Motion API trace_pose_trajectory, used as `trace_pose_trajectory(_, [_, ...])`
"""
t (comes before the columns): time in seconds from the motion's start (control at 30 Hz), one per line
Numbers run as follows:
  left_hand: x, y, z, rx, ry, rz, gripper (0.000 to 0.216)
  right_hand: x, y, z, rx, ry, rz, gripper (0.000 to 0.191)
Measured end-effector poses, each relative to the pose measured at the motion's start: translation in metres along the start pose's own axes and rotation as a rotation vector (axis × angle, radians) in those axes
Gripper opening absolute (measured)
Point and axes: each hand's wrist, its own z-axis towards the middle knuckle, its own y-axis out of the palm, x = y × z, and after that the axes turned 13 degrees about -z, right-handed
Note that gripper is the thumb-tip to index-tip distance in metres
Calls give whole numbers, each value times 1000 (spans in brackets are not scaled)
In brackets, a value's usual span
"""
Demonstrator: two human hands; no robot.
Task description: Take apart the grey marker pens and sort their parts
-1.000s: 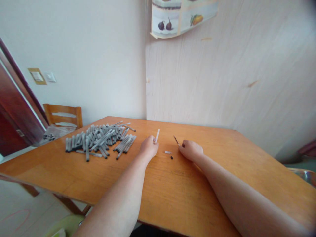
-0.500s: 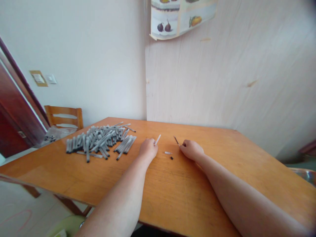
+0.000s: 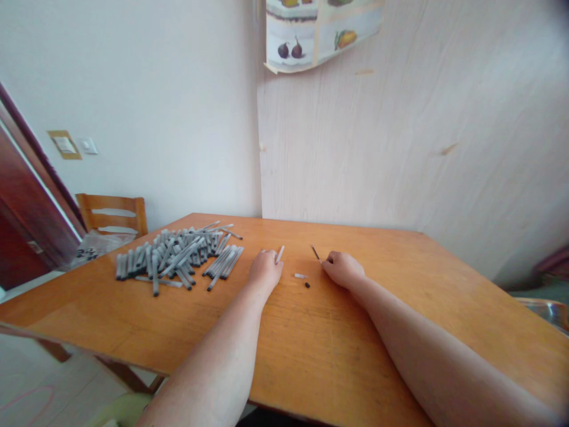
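Both my forearms rest on a wooden table (image 3: 382, 332). My left hand (image 3: 265, 268) is closed around a thin white tube (image 3: 280, 254) whose end pokes out past my fingers, lying low toward the tabletop. My right hand (image 3: 342, 268) pinches a thin dark stick (image 3: 315, 252) that points up and to the left. Between the two hands lie a short white piece (image 3: 301, 276) and a small black cap (image 3: 307, 285). A heap of grey pens (image 3: 178, 254) lies to the left of my left hand.
A wooden chair (image 3: 112, 214) stands behind the table's far left corner, with a clear plastic bag (image 3: 95, 244) beside it. A dark red door (image 3: 22, 225) is at the left. A pale wood panel with a fruit poster (image 3: 320, 32) rises behind the table.
My left hand has tilted the white tube down toward the table. The right hand and the loose pieces stay where they were. The view has shifted slightly.
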Motion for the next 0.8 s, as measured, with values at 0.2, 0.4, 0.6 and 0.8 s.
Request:
trace_pose_trajectory(0.2, [4, -1, -1, -36, -5, -37, 13, 0, 1, 0, -2, -14, 14, 23])
trace_pose_trajectory(0.4, [-1, 4, 1, -40, 51, -71, 17, -4, 3, -3, 16, -40, 2, 25])
trace_pose_trajectory(0.6, [-2, 6, 2, -48, 50, -150, 18, -8, 2, -5, 6, 0, -16, 24])
trace_pose_trajectory(0.8, [5, -1, 0, -23, 101, -168, 24, -7, 2, -2, 42, -19, 41, 23])
